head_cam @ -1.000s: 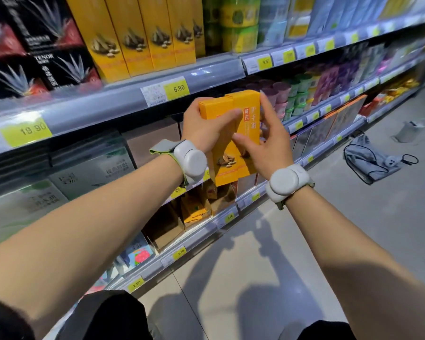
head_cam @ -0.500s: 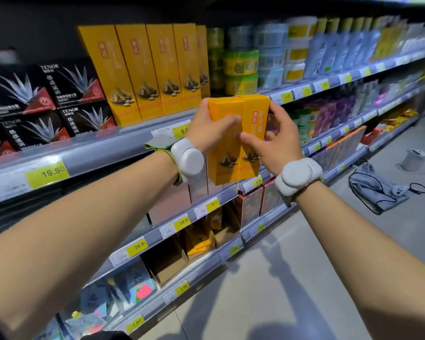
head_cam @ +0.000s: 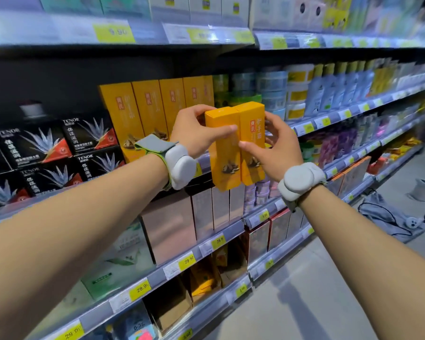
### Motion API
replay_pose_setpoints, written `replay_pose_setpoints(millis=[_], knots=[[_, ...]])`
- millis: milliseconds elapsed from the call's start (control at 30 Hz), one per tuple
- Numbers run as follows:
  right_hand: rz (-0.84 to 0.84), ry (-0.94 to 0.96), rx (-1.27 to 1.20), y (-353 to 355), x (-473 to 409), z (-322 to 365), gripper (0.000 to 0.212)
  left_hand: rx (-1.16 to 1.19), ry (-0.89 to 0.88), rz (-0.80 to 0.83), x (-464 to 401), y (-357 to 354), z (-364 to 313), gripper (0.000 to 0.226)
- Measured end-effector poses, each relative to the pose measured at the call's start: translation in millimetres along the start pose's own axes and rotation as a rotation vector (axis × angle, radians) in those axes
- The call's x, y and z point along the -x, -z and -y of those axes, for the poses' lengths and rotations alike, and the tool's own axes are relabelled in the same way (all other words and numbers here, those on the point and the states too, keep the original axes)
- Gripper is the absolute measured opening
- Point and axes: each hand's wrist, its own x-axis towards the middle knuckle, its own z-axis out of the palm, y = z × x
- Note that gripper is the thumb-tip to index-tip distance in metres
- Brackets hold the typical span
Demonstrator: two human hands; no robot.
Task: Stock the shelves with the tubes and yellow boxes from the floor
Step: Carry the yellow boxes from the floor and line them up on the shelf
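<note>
Two yellow boxes [head_cam: 234, 146] are held upright and side by side in the air, pressed together along their long edges, in front of the shelf [head_cam: 312, 123] that carries a row of matching yellow boxes [head_cam: 155, 111]. The held pair sits just right of that row, covering its right end and the jars [head_cam: 271, 92] beside it.

The left hand [head_cam: 194, 132] grips the left box near its top — thumb laid across the front face, fingers [head_cam: 193, 111] curled over the top edge and round the far side. The right hand [head_cam: 279, 148] clasps the right box from its outer side, thumb pressed on the front near the seam between the two, fingers [head_cam: 271, 123] spread along the right face. Each wrist wears a white band device [head_cam: 298, 180].

Left of the shelved row stand black cartons [head_cam: 44, 148] printed with an aloe plant. Below the held boxes, the next shelf down holds tall pinkish boxes [head_cam: 172, 224] — price tags [head_cam: 187, 261] run along its edge. Far right of the boxes, a grey cloth [head_cam: 383, 217] with a cable lies on the floor [head_cam: 304, 290].
</note>
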Motion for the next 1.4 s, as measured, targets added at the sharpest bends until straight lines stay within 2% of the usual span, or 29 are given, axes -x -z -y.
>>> replay_pose_setpoints(millis=[300,633,967,1233,1400], knots=[[-0.040,0.022,-0.007,-2.0,-32.8,19.4,0.072,-0.064,-0.052,-0.090,-19.3,20.7,-14.0,0.058],[-0.119,0.055,-0.022,-29.3,-70.6,32.6,0.065,-0.201,-0.098,-0.138,-34.1,39.4,-13.9,0.059],[-0.178,-0.039,0.004,-60.2,-89.0,11.3,0.060,-0.231,-0.081,-0.141,-32.3,42.6,-1.7,0.056],[-0.106,-0.054,-0.010,-83.3,-109.0,10.5,0.061,-0.228,-0.062,-0.160,-37.2,43.4,1.7,0.059],[-0.034,-0.128,0.031,-99.3,-114.1,-2.0,0.064,-0.219,-0.053,-0.153,-36.2,42.6,-0.1,0.055]])
